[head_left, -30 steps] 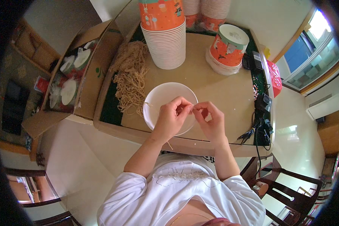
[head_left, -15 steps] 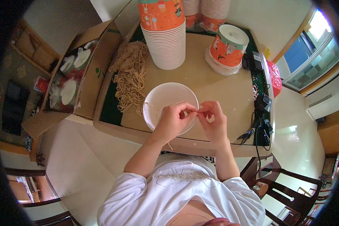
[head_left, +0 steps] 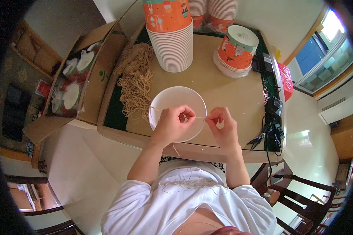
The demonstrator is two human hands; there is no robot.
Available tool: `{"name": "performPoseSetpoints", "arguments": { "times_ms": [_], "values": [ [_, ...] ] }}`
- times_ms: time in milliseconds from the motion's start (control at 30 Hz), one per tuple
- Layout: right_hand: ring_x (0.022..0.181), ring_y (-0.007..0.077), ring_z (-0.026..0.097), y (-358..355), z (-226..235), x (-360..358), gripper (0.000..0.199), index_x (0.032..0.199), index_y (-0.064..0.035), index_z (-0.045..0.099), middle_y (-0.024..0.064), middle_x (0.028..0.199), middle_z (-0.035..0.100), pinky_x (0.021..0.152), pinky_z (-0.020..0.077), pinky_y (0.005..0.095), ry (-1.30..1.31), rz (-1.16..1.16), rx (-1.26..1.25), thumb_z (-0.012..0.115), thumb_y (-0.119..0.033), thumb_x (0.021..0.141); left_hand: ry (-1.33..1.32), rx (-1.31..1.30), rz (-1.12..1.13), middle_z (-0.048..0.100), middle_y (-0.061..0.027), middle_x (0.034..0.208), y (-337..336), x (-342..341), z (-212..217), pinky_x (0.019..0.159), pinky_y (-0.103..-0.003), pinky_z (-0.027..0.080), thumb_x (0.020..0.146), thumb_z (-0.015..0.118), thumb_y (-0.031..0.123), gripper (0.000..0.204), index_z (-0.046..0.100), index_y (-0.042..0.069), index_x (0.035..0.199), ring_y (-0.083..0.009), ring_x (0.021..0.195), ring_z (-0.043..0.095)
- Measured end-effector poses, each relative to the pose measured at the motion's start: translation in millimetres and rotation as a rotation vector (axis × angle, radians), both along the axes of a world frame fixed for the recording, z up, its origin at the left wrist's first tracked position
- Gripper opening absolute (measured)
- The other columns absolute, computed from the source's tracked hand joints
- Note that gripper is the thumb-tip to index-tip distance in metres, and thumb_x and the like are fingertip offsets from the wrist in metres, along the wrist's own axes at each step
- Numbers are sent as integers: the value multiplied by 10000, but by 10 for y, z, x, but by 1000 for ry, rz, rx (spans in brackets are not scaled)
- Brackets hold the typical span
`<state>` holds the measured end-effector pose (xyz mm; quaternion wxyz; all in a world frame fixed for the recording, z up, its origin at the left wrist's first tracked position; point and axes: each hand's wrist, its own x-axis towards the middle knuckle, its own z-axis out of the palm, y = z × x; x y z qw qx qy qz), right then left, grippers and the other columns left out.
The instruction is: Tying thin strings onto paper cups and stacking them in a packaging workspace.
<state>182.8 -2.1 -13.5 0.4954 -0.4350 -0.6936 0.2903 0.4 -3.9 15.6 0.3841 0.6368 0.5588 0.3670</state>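
Over the front of a white paper tub (head_left: 166,98), my left hand (head_left: 175,123) pinches a thin beige string (head_left: 200,117). A short stretch of it runs taut across the tub's right rim to my right hand (head_left: 222,124), whose thumb and forefinger pinch it too. A loose tail of string hangs below my left hand, at the table's front edge. Another bit of string lies over the tub's left rim. To the left of the tub a heap of tangled beige strings (head_left: 136,80) lies on the cardboard.
Behind the tub rises a tall stack of paper tubs (head_left: 170,49). Upturned orange tubs (head_left: 237,51) sit at the back right. Black cables and adapters (head_left: 272,127) line the right table edge. An open carton (head_left: 100,74) stands left of the table.
My hands have drawn apart, the left one moving leftward, and a straight length of string now shows between them. The right hand has hardly moved.
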Motion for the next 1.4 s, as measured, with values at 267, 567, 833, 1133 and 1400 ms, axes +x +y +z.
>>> {"name": "performPoseSetpoints", "arguments": {
  "times_ms": [267, 567, 833, 1133, 1400],
  "values": [
    [691, 206, 597, 39, 147, -48, 140, 877, -32, 622, 88, 793, 627, 620, 483, 304, -118, 117, 85, 693, 1, 762, -106, 18, -43, 639, -20, 712, -66, 86, 169, 549, -236, 445, 790, 657, 46, 80, 665, 25, 867, -58, 578, 510],
    [682, 200, 586, 38, 125, -89, 104, 830, -28, 634, 88, 760, 613, 603, 479, 305, -24, 8, 38, 700, -1, 754, 25, 221, -64, 624, -59, 749, -57, 103, 180, 544, -272, 458, 784, 659, 50, 171, 669, 47, 955, -135, 566, 543],
    [677, 180, 569, 3, 108, -59, 84, 805, 1, 631, 86, 716, 591, 611, 464, 289, -69, 22, 49, 680, 34, 745, 196, 258, 17, 636, -71, 767, -62, 104, 163, 589, -325, 489, 740, 661, 49, 70, 606, 55, 781, -225, 654, 619],
    [684, 172, 567, 6, 123, -83, 92, 827, -4, 633, 80, 750, 617, 631, 457, 275, -69, 59, 101, 687, 20, 757, 192, 208, -69, 636, -70, 778, -84, 56, 163, 601, -326, 484, 755, 667, 59, 114, 626, 48, 862, -210, 645, 606],
    [685, 158, 563, -12, 109, -110, 79, 827, -7, 635, 77, 766, 628, 642, 455, 270, 21, -12, 20, 689, 6, 771, 129, 221, -61, 637, -86, 796, -90, 26, 176, 604, -321, 486, 793, 662, 64, 123, 632, 34, 909, -190, 636, 602]
  ]
}}
